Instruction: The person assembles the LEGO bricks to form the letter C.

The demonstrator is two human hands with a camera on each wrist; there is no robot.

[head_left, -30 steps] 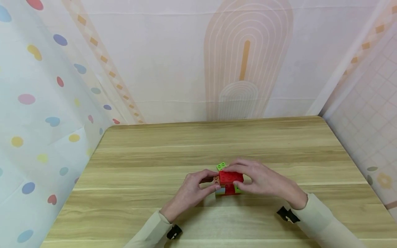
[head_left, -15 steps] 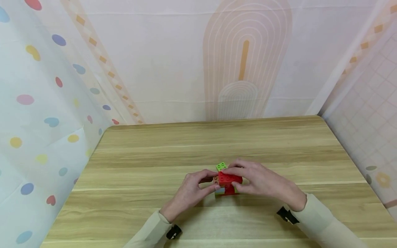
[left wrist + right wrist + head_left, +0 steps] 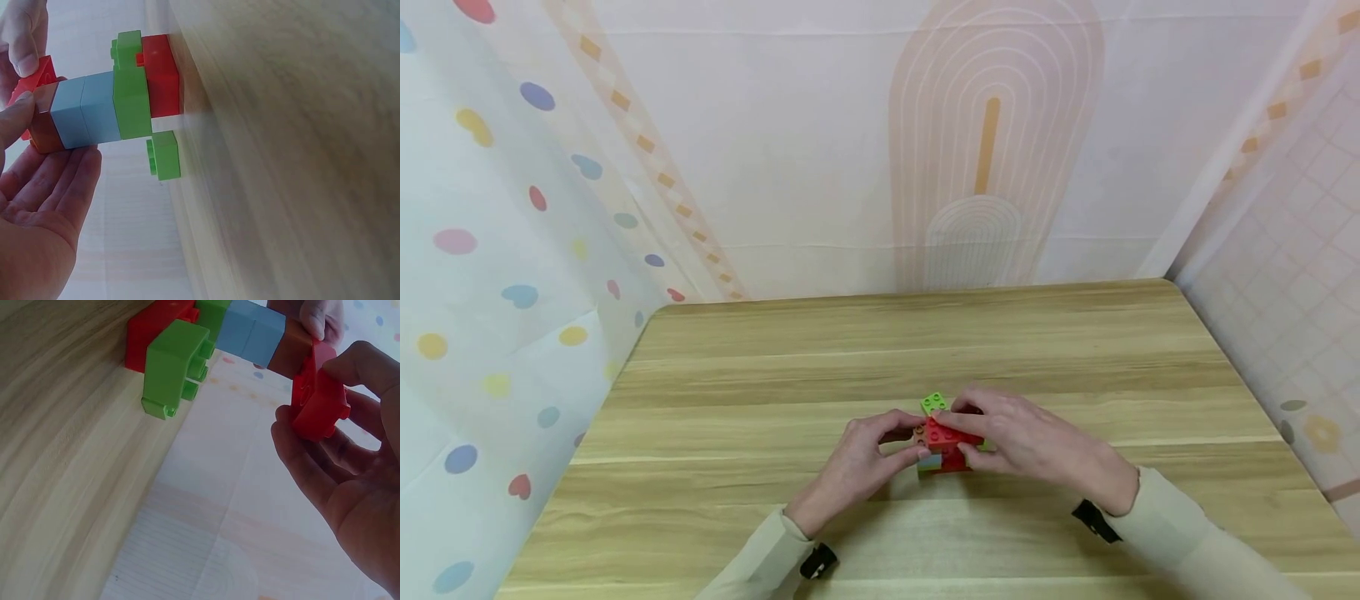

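A stack of toy building blocks stands on the table, with a red block (image 3: 164,78) at its base. Above that come a green block (image 3: 132,103), two light blue blocks (image 3: 84,112) and an orange-brown block (image 3: 47,134). My left hand (image 3: 865,458) grips the orange-brown block between thumb and fingers. At the very top, a red block (image 3: 322,403) juts out to the right. My right hand (image 3: 1037,437) pinches it with the thumb on the near side and fingers on the far side, covering its right end in the head view.
A bright green block (image 3: 934,403) lies low behind the stack. Wood-grain tabletop (image 3: 760,375) surrounds it. A patterned cloth backdrop (image 3: 805,167) hangs behind the table's far edge. Both sleeved wrists wear black straps.
My right hand has slid slightly left along the top red block, covering more of its right end. My left hand keeps its grip on the orange-brown block.
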